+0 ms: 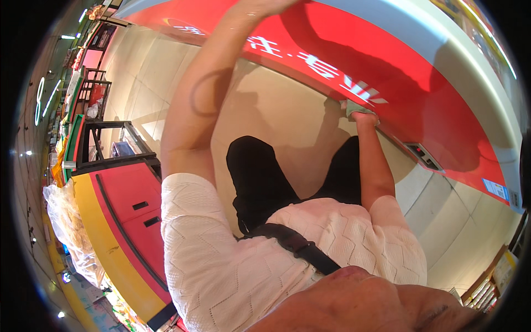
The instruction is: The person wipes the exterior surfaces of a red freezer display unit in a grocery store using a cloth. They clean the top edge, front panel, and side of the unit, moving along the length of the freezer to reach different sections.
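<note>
In front of me stands a chest freezer or display cabinet with a red front panel (398, 74), a pale rim and large white characters. My right hand (364, 116) is shut on a folded greenish cloth (357, 108) at the panel's lower edge, over the tiled floor. My left arm reaches up across the panel. My left hand (271, 6) is at the picture's top edge, by the panel's upper part; its fingers are mostly cut off, so what it touches or holds cannot be told.
A black vent or socket recess (424, 157) sits low in the panel, right of my right hand. To my left are a red and yellow cabinet (124, 207), a black metal frame stand (118, 159) and a clear plastic bag (72, 232) of goods. A shelf (485, 294) stands at lower right.
</note>
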`<state>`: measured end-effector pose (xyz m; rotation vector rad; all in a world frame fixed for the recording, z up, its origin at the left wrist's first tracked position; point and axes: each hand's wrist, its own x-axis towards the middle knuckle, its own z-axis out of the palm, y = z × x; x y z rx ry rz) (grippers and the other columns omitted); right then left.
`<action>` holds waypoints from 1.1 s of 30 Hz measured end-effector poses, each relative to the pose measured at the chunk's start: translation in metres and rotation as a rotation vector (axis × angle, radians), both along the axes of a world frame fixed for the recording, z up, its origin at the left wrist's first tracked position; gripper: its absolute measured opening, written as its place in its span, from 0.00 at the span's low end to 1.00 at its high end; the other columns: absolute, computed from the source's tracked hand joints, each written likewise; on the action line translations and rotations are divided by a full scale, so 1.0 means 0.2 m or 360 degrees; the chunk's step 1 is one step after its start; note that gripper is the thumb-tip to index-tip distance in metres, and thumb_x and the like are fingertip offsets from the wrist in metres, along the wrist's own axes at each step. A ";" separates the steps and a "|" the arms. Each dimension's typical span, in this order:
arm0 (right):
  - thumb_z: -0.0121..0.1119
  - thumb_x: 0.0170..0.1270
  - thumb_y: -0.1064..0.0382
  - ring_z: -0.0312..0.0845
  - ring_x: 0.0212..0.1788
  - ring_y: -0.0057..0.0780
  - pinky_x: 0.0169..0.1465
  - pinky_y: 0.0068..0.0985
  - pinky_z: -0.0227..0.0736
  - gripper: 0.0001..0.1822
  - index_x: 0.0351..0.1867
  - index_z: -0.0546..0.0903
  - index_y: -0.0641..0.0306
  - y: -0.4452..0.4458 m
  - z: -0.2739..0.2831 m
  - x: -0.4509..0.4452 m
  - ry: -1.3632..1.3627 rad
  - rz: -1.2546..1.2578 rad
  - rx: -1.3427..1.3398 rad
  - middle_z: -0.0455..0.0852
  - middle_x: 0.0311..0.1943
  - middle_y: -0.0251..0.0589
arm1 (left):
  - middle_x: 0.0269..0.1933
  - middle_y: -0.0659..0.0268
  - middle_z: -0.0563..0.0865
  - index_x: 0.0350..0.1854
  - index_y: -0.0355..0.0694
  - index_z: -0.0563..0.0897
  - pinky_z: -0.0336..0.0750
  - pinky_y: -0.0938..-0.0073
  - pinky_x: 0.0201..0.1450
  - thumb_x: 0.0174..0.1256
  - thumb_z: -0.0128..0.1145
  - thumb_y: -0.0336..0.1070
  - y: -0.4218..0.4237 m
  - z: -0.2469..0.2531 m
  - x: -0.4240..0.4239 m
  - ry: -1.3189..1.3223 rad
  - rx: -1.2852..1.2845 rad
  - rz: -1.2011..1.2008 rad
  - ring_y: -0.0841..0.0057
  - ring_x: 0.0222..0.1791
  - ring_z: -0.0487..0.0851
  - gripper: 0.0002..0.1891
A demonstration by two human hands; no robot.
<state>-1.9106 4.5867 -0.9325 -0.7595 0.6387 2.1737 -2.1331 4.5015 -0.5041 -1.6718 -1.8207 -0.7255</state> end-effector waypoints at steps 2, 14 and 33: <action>0.24 0.68 0.39 0.67 0.62 0.45 0.61 0.51 0.63 0.35 0.64 0.69 0.57 -0.06 0.14 -0.16 0.0004 0.0020 0.0030 0.72 0.63 0.42 | 0.51 0.52 0.78 0.56 0.38 0.75 0.56 0.56 0.64 0.48 0.64 0.63 -0.01 0.02 0.01 0.0053 0.0022 -0.0080 0.57 0.57 0.71 0.38; 0.35 0.69 0.47 0.66 0.64 0.50 0.66 0.54 0.60 0.28 0.60 0.72 0.63 -0.31 0.88 -0.65 -0.0059 -0.0039 0.0763 0.73 0.62 0.47 | 0.49 0.48 0.79 0.56 0.42 0.78 0.66 0.53 0.59 0.56 0.57 0.60 -0.36 0.22 -1.16 0.0042 -0.0649 0.0011 0.53 0.54 0.74 0.32; 0.59 0.63 0.65 0.76 0.28 0.20 0.32 0.20 0.73 0.06 0.39 0.81 0.64 -0.60 1.45 -1.59 -0.1078 0.0355 0.2315 0.80 0.29 0.33 | 0.49 0.48 0.81 0.42 0.41 0.85 0.59 0.50 0.63 0.49 0.61 0.63 -0.34 0.16 -1.23 -0.0117 -0.0165 -0.0235 0.55 0.57 0.73 0.29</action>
